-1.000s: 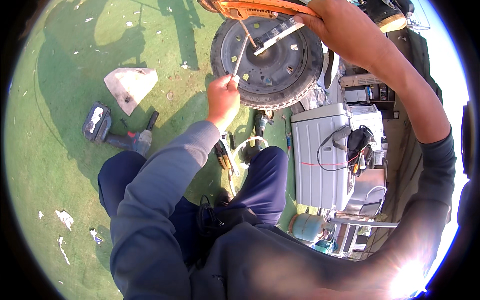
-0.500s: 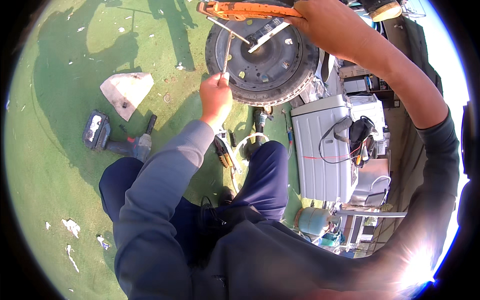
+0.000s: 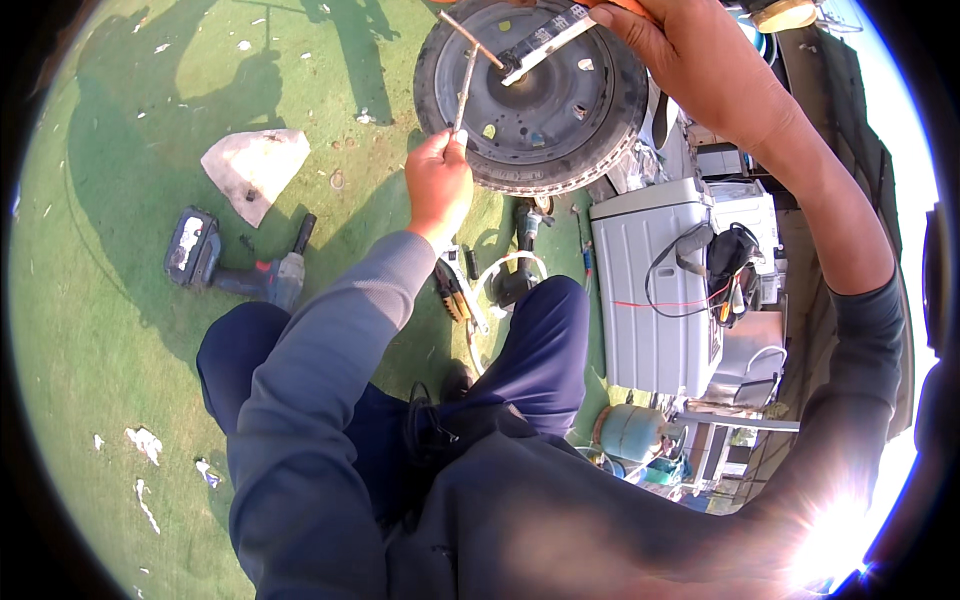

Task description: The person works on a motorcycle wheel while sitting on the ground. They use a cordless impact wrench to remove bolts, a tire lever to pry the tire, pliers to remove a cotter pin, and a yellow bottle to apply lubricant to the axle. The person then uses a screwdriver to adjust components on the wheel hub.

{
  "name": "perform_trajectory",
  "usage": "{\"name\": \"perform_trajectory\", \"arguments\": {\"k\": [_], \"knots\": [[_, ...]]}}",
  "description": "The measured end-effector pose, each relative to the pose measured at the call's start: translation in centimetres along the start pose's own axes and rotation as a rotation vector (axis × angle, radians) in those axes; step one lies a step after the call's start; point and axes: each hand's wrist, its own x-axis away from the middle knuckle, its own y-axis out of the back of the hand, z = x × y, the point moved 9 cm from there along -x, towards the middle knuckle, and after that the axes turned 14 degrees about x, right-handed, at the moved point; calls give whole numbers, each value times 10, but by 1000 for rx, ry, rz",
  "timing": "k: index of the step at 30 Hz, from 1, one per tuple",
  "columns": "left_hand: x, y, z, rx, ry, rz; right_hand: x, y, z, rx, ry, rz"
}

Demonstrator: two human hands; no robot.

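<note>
My left hand (image 3: 440,188) pinches a thin metal rod (image 3: 466,92), whose upper end meets a thin brownish bar (image 3: 472,40) over the wheel. Near the top edge, my right hand (image 3: 700,65) is closed round an orange tool (image 3: 640,6), mostly out of view. A flat bar with black and white faces (image 3: 548,44) slants from the wheel's middle toward that hand's thumb; whether the thumb touches it I cannot tell. Beneath these lies a dark steel wheel with a tyre (image 3: 560,182).
On the green floor at left are a cordless impact wrench (image 3: 245,280) and a pale cloth-like piece (image 3: 256,170). Pliers (image 3: 453,293) and an angle grinder (image 3: 524,245) lie by my knees. A grey ribbed box (image 3: 655,300) and a blue gas cylinder (image 3: 630,432) stand at right.
The orange tool has moved up, mostly out of the picture, with my right hand. My left hand still grips the rod and appears slightly higher and farther right.
</note>
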Motion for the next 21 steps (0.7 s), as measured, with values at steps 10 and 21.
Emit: {"name": "perform_trajectory", "arguments": {"k": [10, 21], "knots": [[-1, 0, 6, -18, -57, -1, -7, 11, 3, 80, -106, 86], [2, -4, 8, -15, -112, -5, -20, -5, 9, 210, -15, 101]]}}
